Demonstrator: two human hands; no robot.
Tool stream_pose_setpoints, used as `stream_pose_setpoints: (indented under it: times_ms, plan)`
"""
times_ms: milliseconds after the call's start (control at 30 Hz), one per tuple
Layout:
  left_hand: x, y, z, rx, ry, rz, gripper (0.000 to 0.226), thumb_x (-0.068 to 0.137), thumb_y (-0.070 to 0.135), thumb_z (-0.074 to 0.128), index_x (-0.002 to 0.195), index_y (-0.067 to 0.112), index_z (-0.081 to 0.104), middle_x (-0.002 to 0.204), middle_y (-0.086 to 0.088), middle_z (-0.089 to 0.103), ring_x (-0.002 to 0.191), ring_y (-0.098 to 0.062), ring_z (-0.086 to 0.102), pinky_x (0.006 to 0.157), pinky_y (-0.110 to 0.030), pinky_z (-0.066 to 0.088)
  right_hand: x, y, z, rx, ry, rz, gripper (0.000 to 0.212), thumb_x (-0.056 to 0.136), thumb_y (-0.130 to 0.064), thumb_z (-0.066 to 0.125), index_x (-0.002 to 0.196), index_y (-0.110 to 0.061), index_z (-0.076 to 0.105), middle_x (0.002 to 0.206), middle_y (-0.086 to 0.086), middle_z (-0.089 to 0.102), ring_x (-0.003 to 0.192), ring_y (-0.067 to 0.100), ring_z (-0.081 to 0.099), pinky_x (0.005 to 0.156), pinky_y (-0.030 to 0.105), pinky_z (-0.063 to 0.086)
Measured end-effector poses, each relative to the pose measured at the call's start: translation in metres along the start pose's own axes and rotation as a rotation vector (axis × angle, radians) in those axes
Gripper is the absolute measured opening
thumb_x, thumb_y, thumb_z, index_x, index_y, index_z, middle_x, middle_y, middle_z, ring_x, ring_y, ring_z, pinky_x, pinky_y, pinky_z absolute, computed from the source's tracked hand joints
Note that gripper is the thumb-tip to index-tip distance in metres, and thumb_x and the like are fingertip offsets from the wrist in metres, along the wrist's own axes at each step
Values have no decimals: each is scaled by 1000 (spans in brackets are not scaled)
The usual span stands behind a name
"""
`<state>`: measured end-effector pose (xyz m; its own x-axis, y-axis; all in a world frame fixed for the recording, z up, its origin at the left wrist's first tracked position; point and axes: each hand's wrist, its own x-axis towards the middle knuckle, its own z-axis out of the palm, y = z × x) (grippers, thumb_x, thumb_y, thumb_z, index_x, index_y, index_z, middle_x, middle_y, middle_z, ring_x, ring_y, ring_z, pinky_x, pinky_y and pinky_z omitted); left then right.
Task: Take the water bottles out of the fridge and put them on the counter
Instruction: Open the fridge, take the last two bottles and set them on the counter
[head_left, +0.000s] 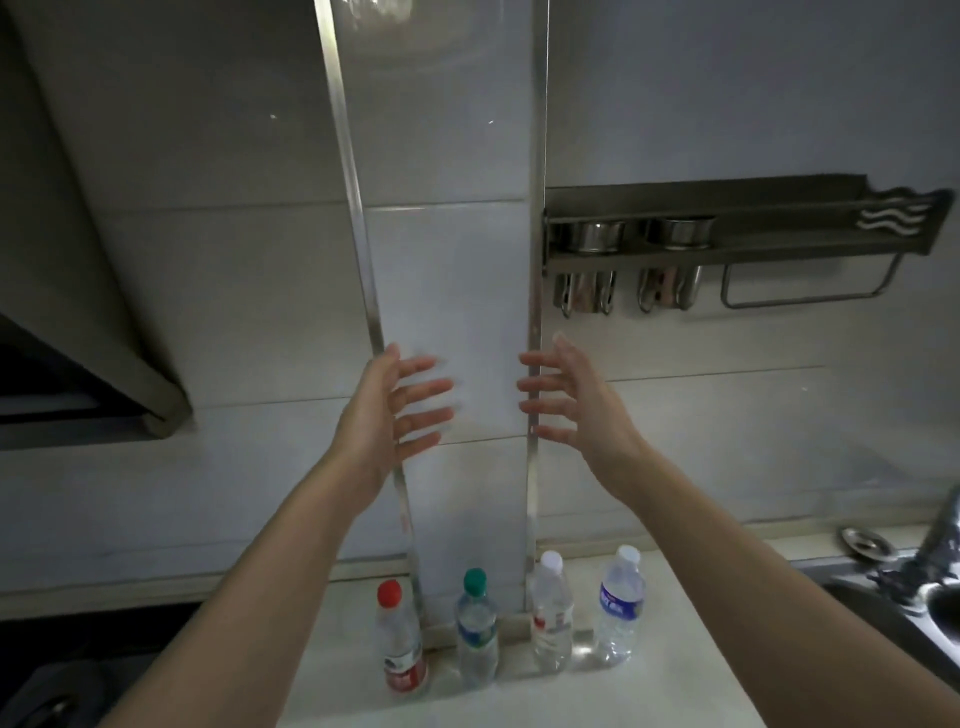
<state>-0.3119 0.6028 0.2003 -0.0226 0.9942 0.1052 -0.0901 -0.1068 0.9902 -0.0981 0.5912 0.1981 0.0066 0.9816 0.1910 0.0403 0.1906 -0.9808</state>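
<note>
Head view, left to right — what stands on the table (519, 696)?

— Four water bottles in a row by the far wall: red-capped bottle (400, 647), green-capped bottle (475, 631), then a white-capped bottle (550, 613), and furthest right a blue-labelled bottle (621, 605). All upright, long axes vertical, caps up. No fridge shows.

— And the hands?

— Left hand (387, 410) and right hand (576, 400) are raised before the tiled wall, palms facing each other, each grip wide, fingers spread, holding nothing, well above the bottles.

— How would a bottle handle?

— My guess: thin clear plastic, yielding under a squeeze, light if part empty, heavier full; possibly damp and slippery if chilled. Best taken round the labelled middle, or just under the cap.

— Task state?

— Judging by four on the table, largely done; whether more remain I cannot tell
</note>
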Motion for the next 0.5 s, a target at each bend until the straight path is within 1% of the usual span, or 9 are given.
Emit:
stream_pose_setpoints:
  times_ms: [67,133,200,300,400,500]
  plan:
    - [-5,4,-12,2,-2,-6,52,98,63,35,114,29,72,108,4,79,96,-22,76,89,-44,55,-4,-3,5,56,-35,52,66,86,-79,40,121,-30,67,119,4,69,109,27,68,91,44,55]
    - [-14,7,-22,-4,13,-17,52,98,63,36,116,29,72,109,4,78,98,-23,76,90,-45,55,-7,-3,9,112,-61,89,62,95,-72,35,124,-28,67,122,7,69,110,29,68,94,48,55]
    - [-24,11,-30,-14,34,-39,51,99,61,37,118,28,71,111,2,78,100,-25,75,90,-44,55,-8,-2,13,169,-79,119,60,100,-68,30,123,-27,69,123,9,69,111,32,68,96,50,55]
    - [-40,16,-39,-31,83,-57,51,99,59,37,119,26,70,112,1,78,103,-27,74,89,-43,55,-9,-2,15,218,-121,146,64,100,-68,28,120,-28,73,123,11,71,112,34,68,98,52,54]
    - [-59,23,-46,-53,161,-63,51,99,58,39,121,25,70,113,0,78,104,-28,74,94,-46,55,-12,-4,18,220,-190,141,68,97,-72,27,117,-29,75,122,11,72,112,34,69,99,53,54]
    - [-77,28,-52,-63,226,-72,50,99,57,39,121,24,70,115,-1,77,105,-29,73,95,-46,55,-16,-9,22,214,-241,139,67,98,-72,27,115,-30,76,120,10,73,109,33,71,97,52,55]
